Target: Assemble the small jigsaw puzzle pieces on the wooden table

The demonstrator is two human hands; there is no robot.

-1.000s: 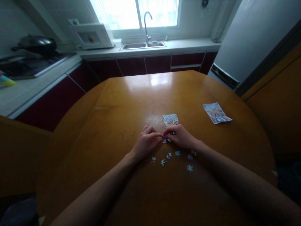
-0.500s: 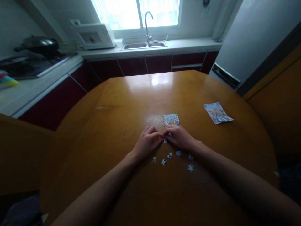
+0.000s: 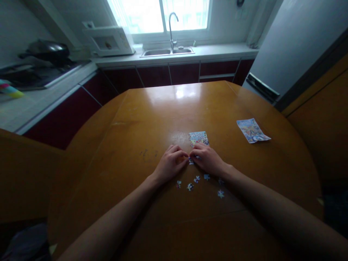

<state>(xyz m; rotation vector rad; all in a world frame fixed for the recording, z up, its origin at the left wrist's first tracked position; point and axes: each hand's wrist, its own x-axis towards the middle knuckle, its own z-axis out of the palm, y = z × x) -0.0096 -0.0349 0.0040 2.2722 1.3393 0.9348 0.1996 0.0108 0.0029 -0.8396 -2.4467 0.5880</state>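
My left hand (image 3: 172,161) and my right hand (image 3: 206,157) meet fingertip to fingertip over the middle of the table. Between their fingertips is a small puzzle piece (image 3: 191,162), partly covered by the fingers; both hands are closed on it in a pinch. Just beyond my right hand lies a joined section of jigsaw puzzle (image 3: 199,137), its near part hidden by that hand. Several loose pieces lie nearer me, among them a dark-and-white piece (image 3: 190,186), a blue piece (image 3: 207,177) and a star-marked piece (image 3: 220,194).
A creased picture sheet (image 3: 252,130) lies on the right of the wooden table (image 3: 152,112). Behind the table runs a counter with a sink (image 3: 156,53) and a microwave (image 3: 108,41). A pan (image 3: 47,50) stands on the stove at left; a fridge (image 3: 293,47) is at right.
Both hands stay almost in place, with the fingertips still together at the puzzle piece. The whole view has shifted very slightly. The loose pieces lie as before.
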